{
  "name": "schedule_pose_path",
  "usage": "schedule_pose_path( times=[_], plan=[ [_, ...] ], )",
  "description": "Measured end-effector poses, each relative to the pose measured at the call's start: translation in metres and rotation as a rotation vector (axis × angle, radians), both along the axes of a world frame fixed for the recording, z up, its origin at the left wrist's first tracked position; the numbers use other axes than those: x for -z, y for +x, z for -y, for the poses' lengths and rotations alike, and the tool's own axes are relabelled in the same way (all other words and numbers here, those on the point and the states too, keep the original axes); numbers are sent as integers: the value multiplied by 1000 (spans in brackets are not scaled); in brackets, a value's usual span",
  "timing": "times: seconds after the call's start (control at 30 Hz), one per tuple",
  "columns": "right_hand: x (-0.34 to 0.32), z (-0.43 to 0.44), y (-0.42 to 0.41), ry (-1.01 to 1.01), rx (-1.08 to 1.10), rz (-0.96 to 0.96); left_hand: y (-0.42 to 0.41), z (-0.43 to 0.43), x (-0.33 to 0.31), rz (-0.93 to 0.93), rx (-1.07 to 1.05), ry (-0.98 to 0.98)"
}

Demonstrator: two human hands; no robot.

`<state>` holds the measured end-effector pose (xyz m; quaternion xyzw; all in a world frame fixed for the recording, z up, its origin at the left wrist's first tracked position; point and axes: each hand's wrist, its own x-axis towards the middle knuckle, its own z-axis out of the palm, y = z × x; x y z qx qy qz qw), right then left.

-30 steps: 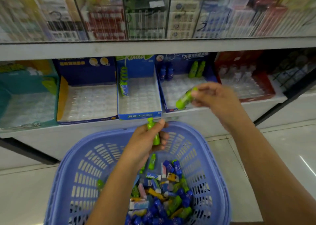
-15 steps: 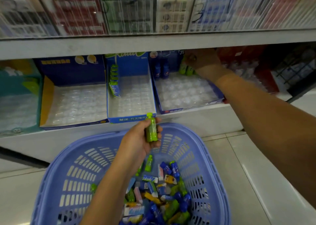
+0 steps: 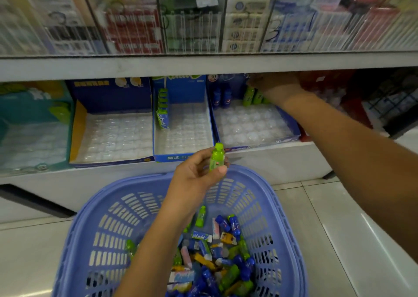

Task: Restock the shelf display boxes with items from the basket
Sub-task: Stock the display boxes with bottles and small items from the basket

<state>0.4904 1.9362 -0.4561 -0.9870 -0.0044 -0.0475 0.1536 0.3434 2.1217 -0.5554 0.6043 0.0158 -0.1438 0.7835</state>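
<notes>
The left grip (image 3: 194, 179) pinches a green bottle (image 3: 217, 158), while the right grip (image 3: 271, 84), hold unreadable, should stand bottles (image 3: 250, 96) upright, snug along the box's (image 3: 271, 141) back edge.

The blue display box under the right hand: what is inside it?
Two blue bottles and some green bottles stand at the back; the clear tray has unfilled cells in front. The right hand covers the back right corner, so I cannot see there.
</notes>
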Motion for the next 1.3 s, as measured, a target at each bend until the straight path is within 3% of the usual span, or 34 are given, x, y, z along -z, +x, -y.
schedule_pose_path(
  times=[0.07, 0.2, 0.37, 0.57, 0.77, 0.87, 1.0, 1.1, 1.2, 1.3],
  plan=[
    [4, -5, -19, 223, -68, -19, -2, 2, -3, 95, -96, 168],
    [8, -18, -89, 729, -251, -417, -7, 11, -8, 199, -213, 279],
    [22, -18, -109, 827, -154, -406, -9, 27, -16, 370, -285, 499],
    [8, 3, -106, 898, -218, -381, 4, 30, -21, 427, -120, 538],
    [11, 23, -95, 1094, -55, -310, 26, 55, -27, 476, -206, 591],
    [11, 42, -77, 1003, 8, -129, 41, 75, -27, 453, -112, 603],
    [19, 78, -28, 646, 174, 132, 51, 100, -15, 516, 278, 1030],
    [33, 86, -3, 625, 179, 106, 49, 107, -5, 566, 448, 1256],
    [43, 83, 12, 455, 129, 103, 50, 105, 0, 606, 451, 1300],
    [39, 91, 23, 234, 111, -20, 52, 105, 2, 615, 468, 1321]
  ],
)
